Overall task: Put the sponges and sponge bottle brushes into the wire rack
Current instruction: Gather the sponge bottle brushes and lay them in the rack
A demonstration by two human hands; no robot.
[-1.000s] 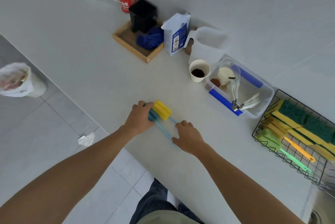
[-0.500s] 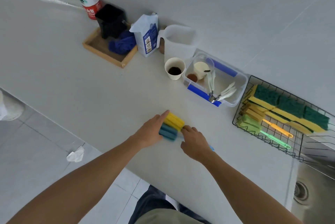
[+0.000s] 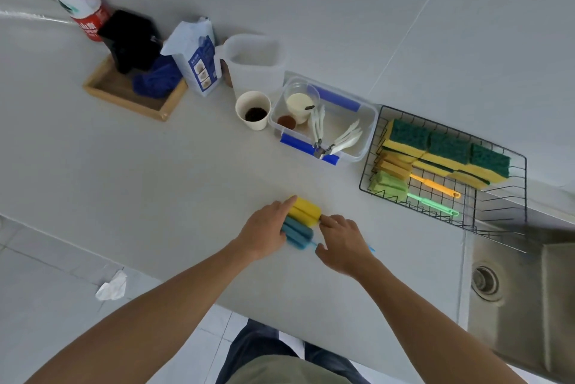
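while both hands rest on the counter (image 3: 155,172) | left hand (image 3: 264,232) – fingers flat against yellow brush (image 3: 306,212) and blue brush (image 3: 297,232); right hand (image 3: 340,246) over their handles, grip unclear | wire rack (image 3: 522,166) well apart – holds sponges (image 3: 448,147)

Hands (image 3: 264,232) (image 3: 342,246) flank two brushes (image 3: 300,223); rack (image 3: 448,212) apart.

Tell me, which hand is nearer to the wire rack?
The right hand. It rests on the brush handles, on the side towards the wire rack. The left hand lies against the far ends of the yellow sponge head and blue sponge head, farther away.
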